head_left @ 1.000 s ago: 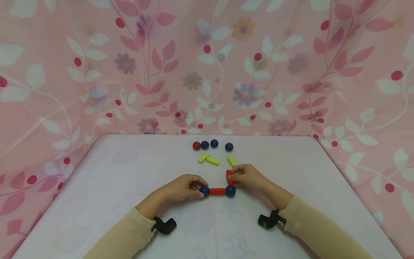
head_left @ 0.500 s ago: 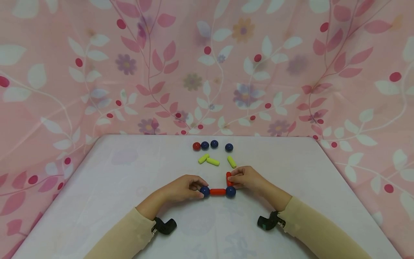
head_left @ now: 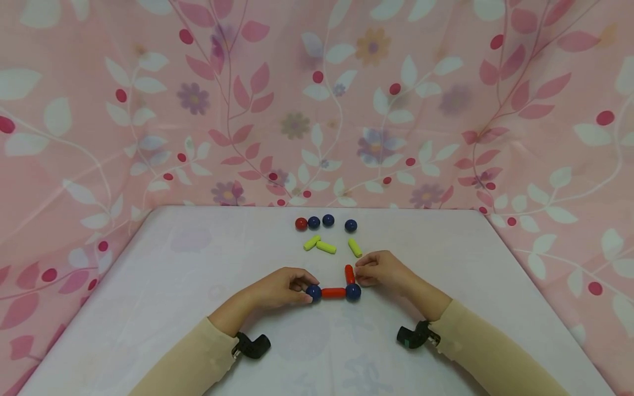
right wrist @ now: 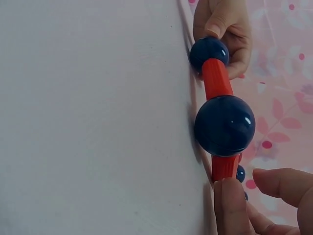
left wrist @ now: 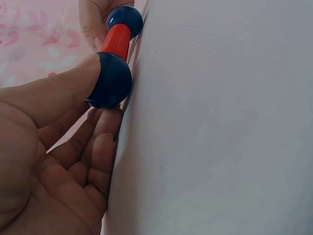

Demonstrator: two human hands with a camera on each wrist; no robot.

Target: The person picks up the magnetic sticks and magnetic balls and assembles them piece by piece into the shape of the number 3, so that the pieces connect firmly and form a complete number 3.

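My left hand (head_left: 283, 287) pinches a blue ball (head_left: 313, 292) between thumb and fingers; in the left wrist view the thumb lies on that ball's side. A red rod (head_left: 333, 293) joins it to a second blue ball (head_left: 353, 292). From this second ball another red rod (head_left: 349, 274) points away toward the back of the table. Just right of that rod is my right hand (head_left: 381, 268). In the right wrist view its thumb (right wrist: 281, 183) stands apart from the rod, and its fingertips (right wrist: 230, 196) lie close to the rod's end; whether they touch cannot be told.
Behind the joined pieces lie yellow-green rods (head_left: 326, 247), with one (head_left: 354, 247) set apart at the right. Farther back a red ball (head_left: 301, 224) sits beside several blue balls (head_left: 328, 220). A floral curtain (head_left: 317, 110) hangs behind the white table (head_left: 223, 236).
My right hand has brought the second red rod to the right blue ball, let it go and drawn back slightly to the right. My left hand keeps its hold on the left ball.
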